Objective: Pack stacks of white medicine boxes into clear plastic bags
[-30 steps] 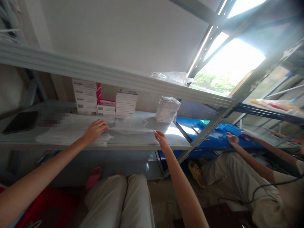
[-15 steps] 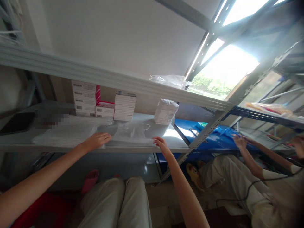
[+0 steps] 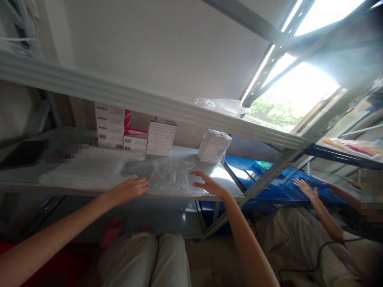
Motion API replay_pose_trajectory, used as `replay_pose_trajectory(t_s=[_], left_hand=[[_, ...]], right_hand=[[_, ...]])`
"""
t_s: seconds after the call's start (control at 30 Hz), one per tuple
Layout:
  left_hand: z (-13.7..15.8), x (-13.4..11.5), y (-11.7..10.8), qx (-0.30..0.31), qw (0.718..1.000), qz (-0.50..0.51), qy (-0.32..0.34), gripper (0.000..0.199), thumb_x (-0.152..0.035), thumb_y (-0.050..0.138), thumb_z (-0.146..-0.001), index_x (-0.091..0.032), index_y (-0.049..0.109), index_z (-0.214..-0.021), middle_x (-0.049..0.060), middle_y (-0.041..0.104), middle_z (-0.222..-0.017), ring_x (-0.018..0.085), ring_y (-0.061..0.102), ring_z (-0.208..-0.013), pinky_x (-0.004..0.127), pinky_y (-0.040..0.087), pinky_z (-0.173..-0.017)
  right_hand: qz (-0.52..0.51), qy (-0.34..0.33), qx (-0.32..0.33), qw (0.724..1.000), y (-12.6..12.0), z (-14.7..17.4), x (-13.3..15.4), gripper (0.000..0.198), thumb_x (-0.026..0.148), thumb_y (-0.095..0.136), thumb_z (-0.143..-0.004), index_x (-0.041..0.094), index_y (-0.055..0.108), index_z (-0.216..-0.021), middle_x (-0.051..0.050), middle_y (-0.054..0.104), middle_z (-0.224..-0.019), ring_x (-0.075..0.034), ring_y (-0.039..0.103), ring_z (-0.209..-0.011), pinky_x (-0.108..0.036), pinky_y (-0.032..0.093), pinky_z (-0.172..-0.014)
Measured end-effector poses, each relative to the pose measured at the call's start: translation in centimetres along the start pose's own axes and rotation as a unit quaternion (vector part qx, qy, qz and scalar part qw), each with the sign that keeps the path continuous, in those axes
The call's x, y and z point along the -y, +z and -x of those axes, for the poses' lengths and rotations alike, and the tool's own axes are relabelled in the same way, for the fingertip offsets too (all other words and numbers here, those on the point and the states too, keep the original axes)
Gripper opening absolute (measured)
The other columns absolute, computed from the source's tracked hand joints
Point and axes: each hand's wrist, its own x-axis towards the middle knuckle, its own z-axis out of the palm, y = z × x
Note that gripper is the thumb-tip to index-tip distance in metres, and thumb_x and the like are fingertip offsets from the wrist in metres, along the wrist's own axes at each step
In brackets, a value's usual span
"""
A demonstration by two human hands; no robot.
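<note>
Clear bag (image 3: 170, 179), long axis left-right along front of shelf (image 3: 185, 154).
Left hand (image 3: 130, 189) curled, grip unclear; right hand (image 3: 213, 186) open.

Arms (image 3: 66, 232) outstretched, left hand (image 3: 133, 190) loosely curled, right hand (image 3: 209, 184) spread

Bag (image 3: 169, 179) on shelf (image 3: 186, 153), ctr | plastic pile (image 3: 83, 169) to L | bx stacks (image 3: 135, 142) behind, L | wrapped stk (image 3: 214, 146) behind, R

Looks like a small packing workshop tbh: slotted metal shelving (image 3: 270, 172), barcoded cartons (image 3: 110, 128), clear plastic bag (image 3: 167, 176), co-worker (image 3: 299, 235) alongside.
</note>
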Motion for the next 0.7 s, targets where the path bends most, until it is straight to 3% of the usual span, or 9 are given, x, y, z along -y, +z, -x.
replay_pose_trajectory(t_s=[0.1, 0.2, 0.27, 0.37, 0.53, 0.7], left_hand=[[-0.3, -0.4, 0.5, 0.018, 1.000, 0.000, 0.010, 0.024, -0.001, 0.047, -0.085, -0.016, 0.062, -0.094, 0.006, 0.066, -0.096, 0.018, 0.060, -0.096, 0.028, 0.045, -0.083], [-0.3, -0.7, 1.5, 0.017, 1.000, -0.008, 0.009, 0.027, 0.000, 0.046, -0.084, -0.015, 0.062, -0.099, 0.008, 0.066, -0.106, 0.020, 0.059, -0.103, 0.030, 0.046, -0.087], [-0.2, -0.7, 2.2, 0.009, 1.000, -0.004, -0.007, 0.029, -0.001, 0.046, -0.084, -0.015, 0.062, -0.103, 0.009, 0.065, -0.111, 0.020, 0.059, -0.105, 0.031, 0.047, -0.089], [0.1, -0.7, 2.9, -0.005, 0.999, 0.022, -0.030, 0.027, -0.001, 0.046, -0.085, -0.016, 0.062, -0.103, 0.008, 0.065, -0.109, 0.019, 0.061, -0.100, 0.031, 0.049, -0.088], [0.9, -0.7, 3.6, -0.043, 0.997, 0.046, -0.038, 0.029, -0.001, 0.045, -0.086, -0.015, 0.061, -0.104, 0.009, 0.066, -0.108, 0.020, 0.063, -0.097, 0.032, 0.051, -0.084], [1.6, -1.0, 3.8, -0.044, 0.998, 0.043, -0.018, 0.030, -0.001, 0.044, -0.086, -0.013, 0.062, -0.107, 0.011, 0.067, -0.111, 0.021, 0.061, -0.101, 0.033, 0.050, -0.088]], right_hand=[[0.086, -0.046, -0.065, 0.993, 2.8, -5.9, 4.0, 0.035, 0.032, 0.050, -0.091, 0.024, 0.056, -0.124, -0.008, 0.061, -0.121, -0.021, 0.055, -0.112, -0.040, 0.039, -0.099], [0.245, -0.064, -0.063, 0.965, 6.9, -12.0, 6.9, 0.038, 0.027, 0.050, -0.091, 0.025, 0.053, -0.129, -0.009, 0.059, -0.124, -0.023, 0.050, -0.117, -0.041, 0.036, -0.099], [0.331, -0.036, -0.038, 0.942, 9.3, -15.1, 7.7, 0.042, 0.025, 0.053, -0.088, 0.025, 0.052, -0.130, -0.010, 0.061, -0.120, -0.025, 0.049, -0.117, -0.042, 0.033, -0.100], [0.355, -0.011, -0.023, 0.935, 11.5, -18.0, 7.1, 0.038, 0.021, 0.054, -0.086, 0.023, 0.058, -0.124, -0.013, 0.064, -0.112, -0.026, 0.051, -0.111, -0.043, 0.033, -0.098], [0.351, 0.047, -0.024, 0.935, 11.1, -19.5, 4.3, 0.026, 0.021, 0.053, -0.087, 0.018, 0.067, -0.108, -0.016, 0.065, -0.111, -0.027, 0.054, -0.111, -0.042, 0.036, -0.094], [0.223, 0.146, -0.060, 0.962, 8.8, -19.6, 1.0, 0.018, 0.028, 0.059, -0.084, 0.022, 0.074, -0.091, -0.009, 0.073, -0.098, -0.022, 0.064, -0.098, -0.033, 0.042, -0.087]])
